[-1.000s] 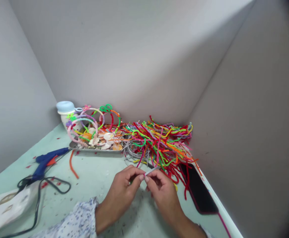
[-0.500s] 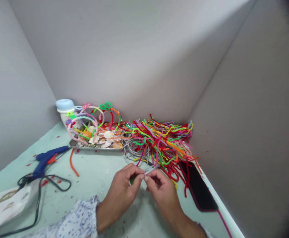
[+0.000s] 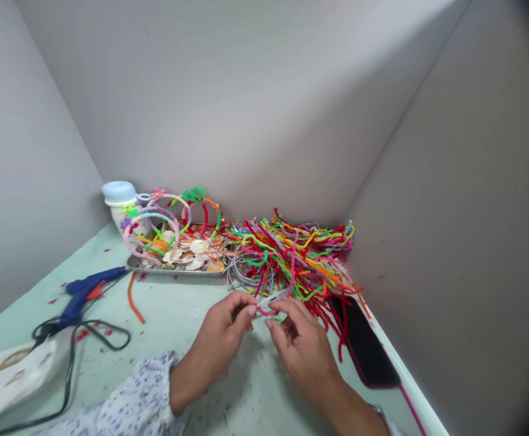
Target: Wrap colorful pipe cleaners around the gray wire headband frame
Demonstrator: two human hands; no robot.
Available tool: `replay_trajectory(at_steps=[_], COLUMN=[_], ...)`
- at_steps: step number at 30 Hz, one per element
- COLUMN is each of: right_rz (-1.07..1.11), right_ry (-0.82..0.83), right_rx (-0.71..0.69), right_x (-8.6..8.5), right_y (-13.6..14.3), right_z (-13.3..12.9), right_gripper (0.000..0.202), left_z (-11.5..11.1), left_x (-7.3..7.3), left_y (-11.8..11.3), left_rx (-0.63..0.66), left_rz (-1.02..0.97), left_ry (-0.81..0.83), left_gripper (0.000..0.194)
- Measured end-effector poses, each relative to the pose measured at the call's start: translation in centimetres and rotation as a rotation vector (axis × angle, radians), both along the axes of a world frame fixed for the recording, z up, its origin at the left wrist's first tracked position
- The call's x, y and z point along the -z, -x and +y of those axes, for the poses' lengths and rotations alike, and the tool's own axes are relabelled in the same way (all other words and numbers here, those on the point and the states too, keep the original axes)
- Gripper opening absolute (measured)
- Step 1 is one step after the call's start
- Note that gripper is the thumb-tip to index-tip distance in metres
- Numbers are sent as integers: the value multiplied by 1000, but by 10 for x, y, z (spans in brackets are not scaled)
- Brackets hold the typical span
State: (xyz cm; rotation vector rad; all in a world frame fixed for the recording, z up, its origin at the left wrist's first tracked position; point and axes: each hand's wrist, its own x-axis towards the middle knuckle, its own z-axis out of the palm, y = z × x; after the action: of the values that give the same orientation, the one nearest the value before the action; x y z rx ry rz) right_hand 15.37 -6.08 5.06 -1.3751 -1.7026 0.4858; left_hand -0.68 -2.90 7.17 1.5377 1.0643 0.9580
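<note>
My left hand (image 3: 223,330) pinches a magenta pipe cleaner (image 3: 267,312) between thumb and fingertips. Facing it, my right hand (image 3: 303,348) has its thumb and index finger slightly apart, with the fingertips beside the same strand. A pale grey strip (image 3: 273,297) runs behind the fingertips, and a bit of green shows under them. Just beyond the hands lies a big tangled pile of coloured pipe cleaners (image 3: 301,260), with loops of grey wire (image 3: 241,272) at its left side.
A metal tray (image 3: 187,272) of shells and round pieces holds pipe-cleaner-wrapped hoops. Behind it stands a white jar (image 3: 121,212) with a blue lid. A blue glue gun (image 3: 80,297) with black cord lies left, near an orange strand (image 3: 132,300). At right lies a black phone (image 3: 367,348).
My hands have moved slightly apart, my left one shifting left. The right thumb and index finger have parted, and the magenta strand now shows between the hands.
</note>
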Motion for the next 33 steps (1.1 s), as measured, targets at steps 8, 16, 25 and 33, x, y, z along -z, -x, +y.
replay_trajectory(at_steps=[8, 16, 25, 33], right_rz=[-37, -35, -169, 28], right_ry=[-41, -43, -219, 19], right_rx=[-29, -87, 8, -102], right_x=[3, 0, 21, 8], right_y=[-4, 1, -4, 1], right_z=[4, 0, 1, -3], right_gripper=[13, 16, 34, 19], left_z=[7, 6, 9, 9], left_x=[-2, -2, -5, -2], left_y=[-1, 0, 6, 8], left_rx=[78, 57, -37, -50], left_rz=[-166, -99, -118, -125], left_ry=[225, 191, 137, 75], left_gripper=[20, 21, 24, 24])
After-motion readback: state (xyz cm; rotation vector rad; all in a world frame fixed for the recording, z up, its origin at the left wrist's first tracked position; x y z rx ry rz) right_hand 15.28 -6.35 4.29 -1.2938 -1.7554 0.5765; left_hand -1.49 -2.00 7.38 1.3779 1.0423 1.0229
